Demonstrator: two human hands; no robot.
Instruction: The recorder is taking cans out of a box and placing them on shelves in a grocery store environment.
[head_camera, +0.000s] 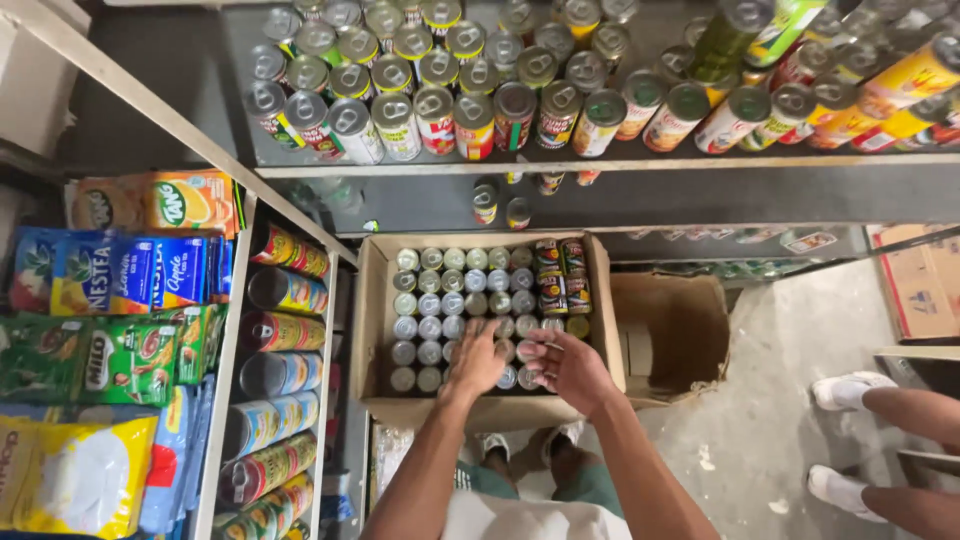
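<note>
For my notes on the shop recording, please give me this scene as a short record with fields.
Place: narrow aisle between metal shelves
Left hand: palm down on the cans in the box, fingers spread
Right hand: on the cans in the near right part of the box; grip cannot be told
Cardboard box: open, full of upright cans, a few lying cans at its far right
Upper shelf: rows of cans with pull-tab lids
Left rack: drink-powder packets, lying cans
Beside: empty open box
Right edge: another person's legs, white shoes
</note>
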